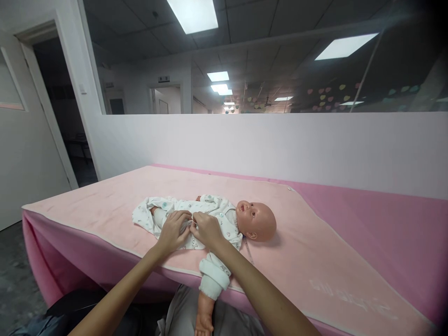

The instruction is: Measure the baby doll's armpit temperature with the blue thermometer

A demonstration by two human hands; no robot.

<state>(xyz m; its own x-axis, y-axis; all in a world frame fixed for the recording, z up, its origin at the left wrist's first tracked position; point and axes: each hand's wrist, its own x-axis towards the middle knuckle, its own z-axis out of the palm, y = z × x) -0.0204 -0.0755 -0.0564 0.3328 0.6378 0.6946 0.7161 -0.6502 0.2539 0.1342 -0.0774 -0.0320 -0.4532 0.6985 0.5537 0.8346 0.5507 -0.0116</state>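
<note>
A baby doll (257, 220) lies on its back, head to the right, dressed in a white printed garment (229, 228). At the middle of its front, my left hand (175, 229) and my right hand (207, 227) meet with bent, closed fingers. Between the fingertips shows a thin white tie (190, 223), which both hands appear to pinch; its ends are hidden. The doll's near arm (205, 310), with its white sleeve (214, 274) bunched up, hangs over the table's front edge below my right forearm.
A pale pink blanket (297, 266) covers the table over a darker pink cloth (392, 228). Behind stands a white half wall (266, 144) with glass above. To the left is an open doorway (70, 107). My lap (182, 312) is under the front edge.
</note>
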